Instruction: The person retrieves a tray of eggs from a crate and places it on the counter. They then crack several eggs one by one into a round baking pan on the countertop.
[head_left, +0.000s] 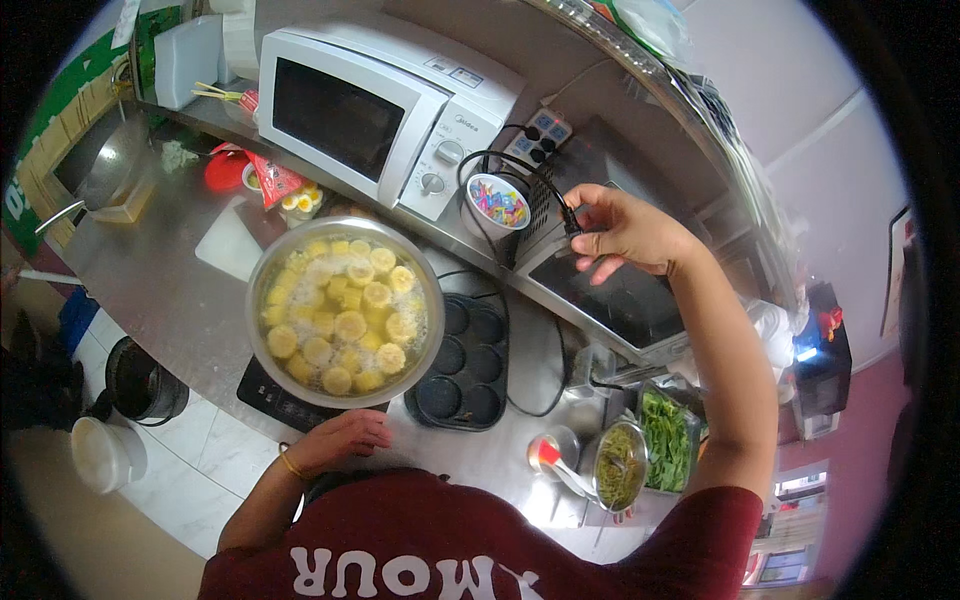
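Observation:
My right hand (619, 232) is raised over the shelf, its fingers closed on the end of a black power cord (568, 214), which loops over a white tub of colourful small pieces (497, 202). Behind it lies a white power strip (538, 139) with black plugs in it. My left hand (349, 437) rests, fingers loosely together, by the counter's near edge, below a wide steel pot (262, 360) of cut corn pieces (350, 326) in foamy liquid. The pot stands on a black induction cooker (274, 401). A dark pan with round moulds (484, 364) is right of the pot.
A white microwave (337, 112) and a dark-topped appliance (607, 300) stand on the shelf. Right on the counter are a steel bowl of green food (619, 465), a container of leafy greens (666, 442) and a red-and-white utensil (559, 461). A white cutting board (229, 240) lies left. Buckets stand on the floor.

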